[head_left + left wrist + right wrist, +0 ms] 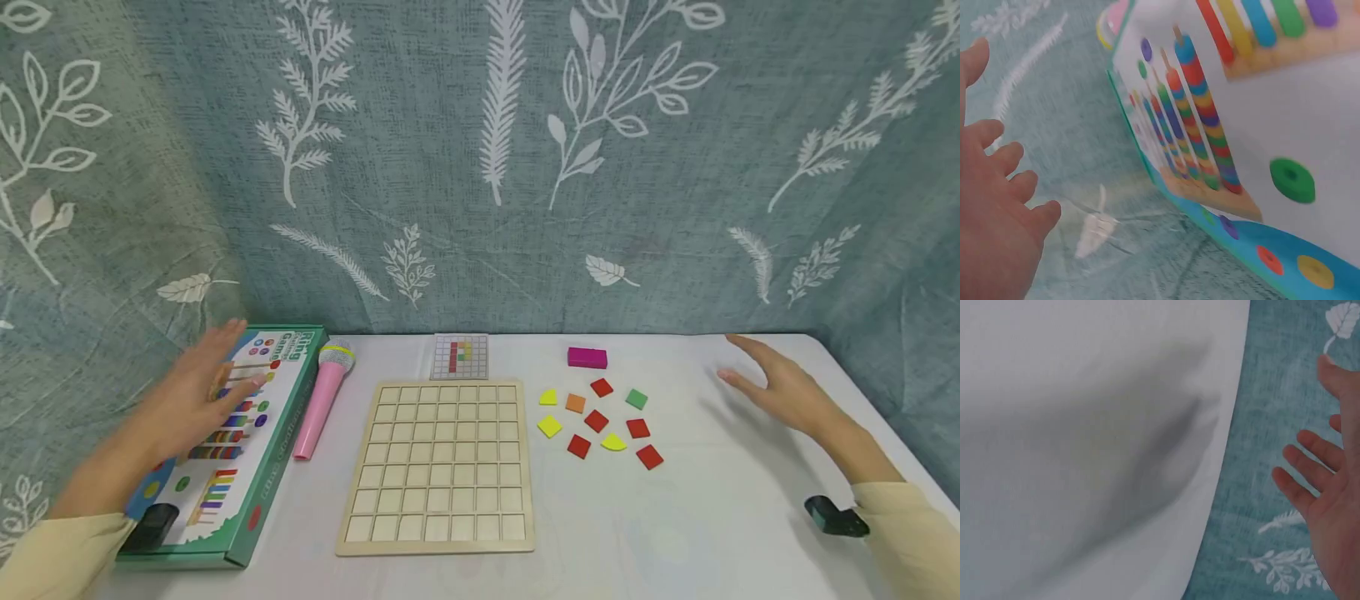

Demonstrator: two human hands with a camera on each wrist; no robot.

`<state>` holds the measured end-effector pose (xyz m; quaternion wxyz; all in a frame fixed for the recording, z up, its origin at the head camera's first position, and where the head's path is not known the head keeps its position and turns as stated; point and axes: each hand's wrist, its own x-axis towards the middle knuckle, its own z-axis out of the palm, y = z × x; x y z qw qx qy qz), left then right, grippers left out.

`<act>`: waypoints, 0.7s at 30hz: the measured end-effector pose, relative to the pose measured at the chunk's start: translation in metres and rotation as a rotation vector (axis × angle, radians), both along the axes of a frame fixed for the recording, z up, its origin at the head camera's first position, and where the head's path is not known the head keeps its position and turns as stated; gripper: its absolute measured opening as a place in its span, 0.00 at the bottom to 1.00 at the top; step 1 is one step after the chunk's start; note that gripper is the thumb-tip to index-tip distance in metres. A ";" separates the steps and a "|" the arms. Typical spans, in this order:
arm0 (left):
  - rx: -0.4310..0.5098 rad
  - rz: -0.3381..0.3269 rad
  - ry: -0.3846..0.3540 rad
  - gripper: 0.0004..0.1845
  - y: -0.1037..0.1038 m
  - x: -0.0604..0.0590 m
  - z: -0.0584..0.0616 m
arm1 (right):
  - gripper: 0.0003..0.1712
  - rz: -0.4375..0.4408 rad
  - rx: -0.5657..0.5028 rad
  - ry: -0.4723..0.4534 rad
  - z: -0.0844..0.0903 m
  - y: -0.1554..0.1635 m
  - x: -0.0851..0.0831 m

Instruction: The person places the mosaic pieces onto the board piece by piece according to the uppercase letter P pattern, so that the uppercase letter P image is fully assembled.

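The left hand (197,385) is hovering with fingers spread, holding nothing, over the ring game box (258,467) lying lengthwise along the worktop's (720,517) left edge. The right hand (776,385), likewise released, is floating near the far right corner. Between them are lying a pink toy microphone (324,398), the wooden grid board (438,462) and loose coloured tiles (597,420).

Two bare hands, no rings or gloves; the left hand (197,392) and right hand (780,390) each come out of a long, pale cream sleeve, the left sleeve (52,557) and right sleeve (911,537) loose at the cuff; a small black device sits at each wrist, the left device (152,527) boxy, the right device (835,516) dark with a greenish tint.
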<state>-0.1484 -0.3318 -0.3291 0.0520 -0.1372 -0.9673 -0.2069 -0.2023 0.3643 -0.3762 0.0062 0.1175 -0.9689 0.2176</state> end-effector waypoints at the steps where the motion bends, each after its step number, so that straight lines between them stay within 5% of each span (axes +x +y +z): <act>1: -0.003 -0.010 0.006 0.40 0.003 0.001 0.000 | 0.42 0.011 0.002 0.021 -0.001 -0.004 0.000; 14: -0.029 -0.140 0.123 0.40 0.046 0.016 -0.004 | 0.34 0.207 -0.103 0.215 -0.009 -0.049 -0.007; 21: -0.014 -0.092 -0.042 0.44 0.076 0.037 -0.018 | 0.33 0.337 -0.181 0.204 -0.013 -0.082 -0.010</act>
